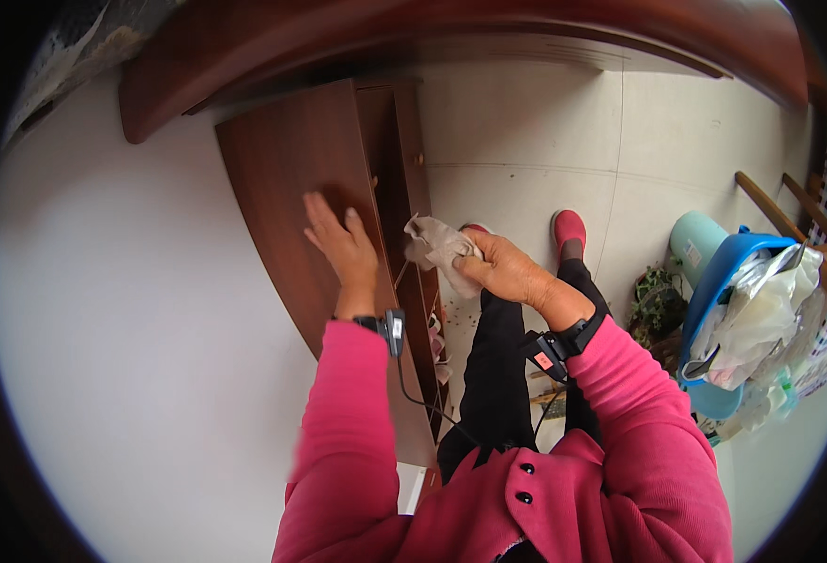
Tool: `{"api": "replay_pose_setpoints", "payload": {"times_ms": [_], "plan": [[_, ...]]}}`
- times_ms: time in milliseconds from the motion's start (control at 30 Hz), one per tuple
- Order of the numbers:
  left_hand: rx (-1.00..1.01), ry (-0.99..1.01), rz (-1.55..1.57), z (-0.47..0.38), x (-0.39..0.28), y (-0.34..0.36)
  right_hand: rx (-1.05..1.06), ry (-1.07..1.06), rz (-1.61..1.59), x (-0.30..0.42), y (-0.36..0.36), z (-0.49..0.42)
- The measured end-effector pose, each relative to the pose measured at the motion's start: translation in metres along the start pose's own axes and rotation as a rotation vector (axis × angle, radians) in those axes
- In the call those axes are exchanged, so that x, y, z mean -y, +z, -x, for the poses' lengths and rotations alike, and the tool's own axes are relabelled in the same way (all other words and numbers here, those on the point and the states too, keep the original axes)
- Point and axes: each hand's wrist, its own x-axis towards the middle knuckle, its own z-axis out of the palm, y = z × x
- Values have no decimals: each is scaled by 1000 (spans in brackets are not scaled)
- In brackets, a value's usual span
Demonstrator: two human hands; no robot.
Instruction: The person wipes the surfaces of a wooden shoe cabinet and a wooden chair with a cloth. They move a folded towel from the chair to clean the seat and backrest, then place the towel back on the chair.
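Observation:
My right hand (512, 269) grips a crumpled, pale cloth (443, 248) between thumb and fingers, and its loose end hangs out toward the left. Over the top of a reddish-brown wooden cabinet (283, 158) is my left hand (343, 243), with fingers spread and nothing in it. Whether the left palm touches the wood I cannot tell. The cloth is beside the cabinet's front edge, where an open section shows a dark inside. A small round knob (419, 160) sits on the cabinet front.
A curved, dark red wooden edge (456, 28) crosses the far side. White wall (125, 295) borders the cabinet on the left. At right are a blue basin (702, 302) holding plastic bags (765, 317), a light green bin (695, 243), a potted plant (656, 299) and wooden legs (769, 204).

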Motion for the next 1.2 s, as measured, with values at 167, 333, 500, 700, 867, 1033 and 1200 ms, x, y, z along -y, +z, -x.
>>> {"api": "replay_pose_setpoints", "payload": {"times_ms": [167, 333, 500, 700, 867, 1033, 1200], "plan": [[637, -144, 1043, 64, -39, -11, 100, -22, -73, 2, 17, 14], [756, -788, 1398, 77, -48, 0, -183, -264, 294, -17, 12, 2], [669, -578, 1243, 70, -50, 22, -607, -497, 531, -46, 14, -17], [351, 213, 389, 32, -33, 8, -275, -131, -87, -75, 15, -44], [-53, 199, 108, -51, 1, 9, -148, 156, -308, -77, 2, -109], [-89, 228, -139, -64, 28, 32, -102, 80, -357, -72, 24, -180], [-87, 249, -150, -62, 27, 31, -37, 64, -529, -75, 39, -200]]}}
